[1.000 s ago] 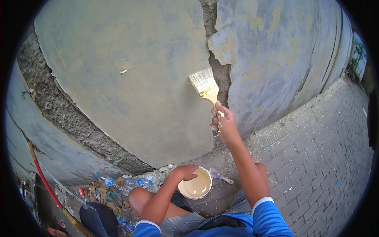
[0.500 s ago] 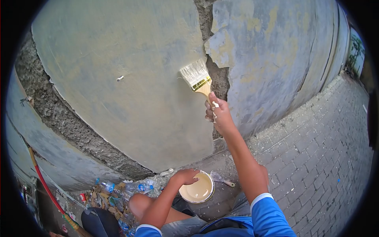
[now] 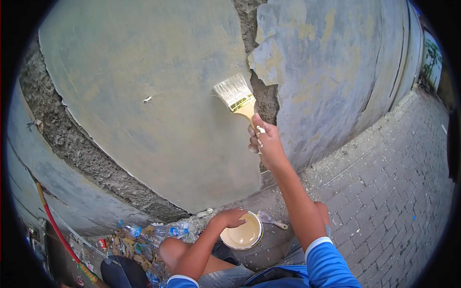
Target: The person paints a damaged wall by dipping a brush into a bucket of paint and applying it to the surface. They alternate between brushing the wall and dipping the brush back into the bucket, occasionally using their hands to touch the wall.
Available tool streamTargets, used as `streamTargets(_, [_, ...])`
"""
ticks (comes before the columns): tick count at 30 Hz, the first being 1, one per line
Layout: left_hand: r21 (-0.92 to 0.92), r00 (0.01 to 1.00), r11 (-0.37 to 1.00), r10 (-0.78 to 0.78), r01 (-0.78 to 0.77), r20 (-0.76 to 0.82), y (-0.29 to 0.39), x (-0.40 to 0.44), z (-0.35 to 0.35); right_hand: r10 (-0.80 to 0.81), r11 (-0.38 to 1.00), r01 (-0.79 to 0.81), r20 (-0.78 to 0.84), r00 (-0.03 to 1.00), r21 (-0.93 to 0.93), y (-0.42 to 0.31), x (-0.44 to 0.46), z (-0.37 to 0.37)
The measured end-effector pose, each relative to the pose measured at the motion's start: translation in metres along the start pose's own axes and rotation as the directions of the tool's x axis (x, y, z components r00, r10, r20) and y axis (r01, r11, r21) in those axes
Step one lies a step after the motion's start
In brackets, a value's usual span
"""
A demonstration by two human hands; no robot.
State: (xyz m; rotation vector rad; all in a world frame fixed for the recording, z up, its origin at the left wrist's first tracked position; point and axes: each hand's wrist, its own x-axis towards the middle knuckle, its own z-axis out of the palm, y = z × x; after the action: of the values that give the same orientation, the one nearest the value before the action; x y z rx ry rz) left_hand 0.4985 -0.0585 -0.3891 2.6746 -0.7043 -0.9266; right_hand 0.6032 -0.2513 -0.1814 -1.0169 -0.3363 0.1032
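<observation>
A wide paintbrush (image 3: pixel 241 98) with pale bristles and a wooden handle is gripped in my right hand (image 3: pixel 265 139), which has cream paint splashes on it. The bristles point up and left over the smooth greenish-grey wall panel (image 3: pixel 158 125); whether they touch it is hard to tell. Low in front of me, my left hand (image 3: pixel 231 218) is closed over the upper left rim of a round bucket (image 3: pixel 260 234) holding cream paint (image 3: pixel 244 234). Some of its fingers are hidden.
A second brush (image 3: pixel 272 221) lies right of the bucket. Plastic bottles (image 3: pixel 173 230) and litter gather at the left, near a red-and-yellow pole (image 3: pixel 60 230). Broken plaster (image 3: pixel 265 96) exposes rough wall. Grey paving (image 3: pixel 379 192) runs along the right.
The brush and my right hand have shifted slightly left and down along the wall. My left hand stays at the bucket; the view has tilted a little.
</observation>
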Motion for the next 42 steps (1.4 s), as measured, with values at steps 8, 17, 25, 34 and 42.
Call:
streamTargets(8, [0.036,0.995,0.997,-0.076,0.074,0.059,0.012,-0.009,-0.012,0.112,0.993,-0.110,-0.081,0.990,0.035,0.044,-0.006,-0.020])
streamTargets(17, [0.050,0.999,0.998,-0.036,0.035,0.020,0.002,-0.002,0.001,-0.553,0.584,0.288,-0.112,0.826,-0.759,0.023,-0.050,-0.017])
streamTargets(25, [0.076,0.996,0.995,-0.064,0.060,0.056,0.013,-0.003,-0.004,-0.747,0.115,0.402,0.187,0.637,-0.908,-0.011,-0.015,0.001])
streamTargets(34, [0.070,0.995,0.994,-0.086,0.083,0.044,0.020,-0.010,-0.003,-0.627,0.162,0.313,0.148,0.765,-0.936,0.046,-0.028,-0.026])
streamTargets(42, [0.077,0.997,0.995,-0.071,0.069,0.033,0.022,-0.012,0.000,-0.693,0.204,0.405,0.161,0.703,-0.891,0.015,-0.043,-0.016])
